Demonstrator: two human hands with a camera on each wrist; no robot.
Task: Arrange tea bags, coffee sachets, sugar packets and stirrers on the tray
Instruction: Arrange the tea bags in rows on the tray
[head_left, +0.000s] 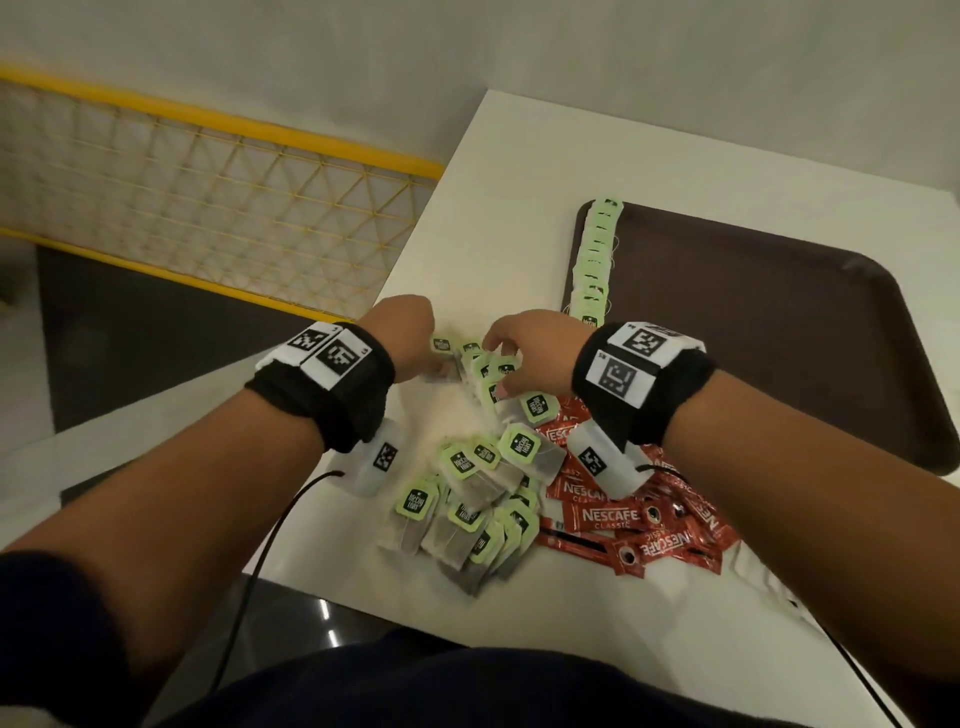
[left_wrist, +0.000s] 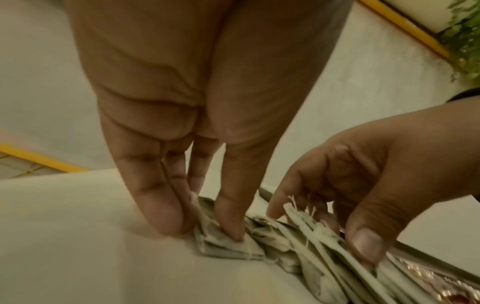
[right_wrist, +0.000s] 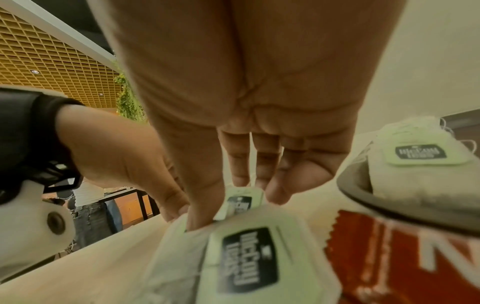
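Note:
A small fanned stack of tea bags (head_left: 485, 366) with green tags lies on the white table (head_left: 519, 182), left of the brown tray (head_left: 753, 312). My left hand (head_left: 441, 366) pinches the stack's left end (left_wrist: 228, 240) between thumb and fingers. My right hand (head_left: 498, 364) grips the right end (left_wrist: 311, 230), thumb in front, fingers behind the tags (right_wrist: 241, 201). A row of tea bags (head_left: 595, 260) lines the tray's left edge. A loose heap of tea bags (head_left: 467, 504) and red coffee sachets (head_left: 623, 519) lie near the table's front edge.
White packets (head_left: 758, 571) show partly under my right forearm. The table's left edge (head_left: 415, 249) drops off beside a yellow railing (head_left: 208, 197). Most of the tray's surface is bare. Cables run from both wristbands toward me.

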